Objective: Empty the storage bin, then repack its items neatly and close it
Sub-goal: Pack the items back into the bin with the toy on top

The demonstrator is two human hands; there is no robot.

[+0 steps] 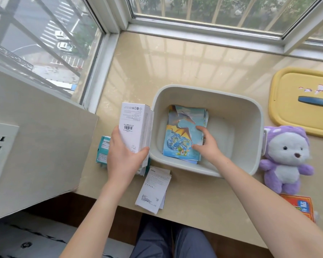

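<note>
White cardboard boxes [136, 125] sit gripped in our left hand [123, 159], just left of the pale grey plastic storage bin [260, 127]. Inside it, our right hand [208, 146] grips the colourful dinosaur picture books [183, 131]. The bin's yellow plastic lid [291, 86] lies far right.

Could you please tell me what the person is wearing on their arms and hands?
Nothing shows: the left hand and right hand are bare, without gloves, rings or a watch, and both forearms are uncovered, with no sleeve in view.
</note>
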